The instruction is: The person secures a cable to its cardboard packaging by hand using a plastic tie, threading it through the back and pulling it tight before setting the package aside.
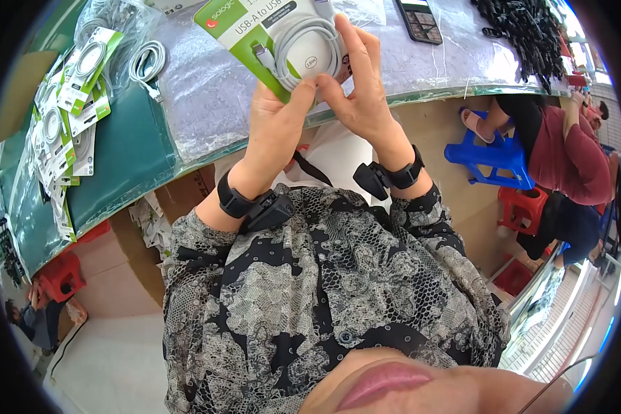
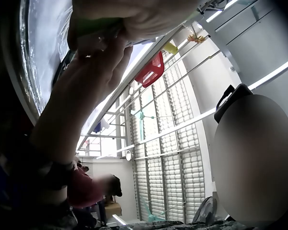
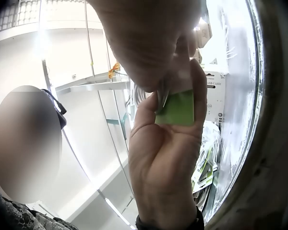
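Both hands hold one green and white cable package over the table's near edge in the head view. A coiled grey cable lies on its front under clear plastic. The left hand pinches the lower left part, thumb on the front, its other fingers hidden behind. Gripping the right side, the right hand has its thumb near the coil's bottom and fingers along the edge. The thumbs nearly meet. In the right wrist view, the package's green part shows between the left hand's thumb and fingers.
Packaged cables are piled at the table's left, beside a loose coiled cable. A phone and a heap of black parts lie at the back right. A seated person and blue stool are at right.
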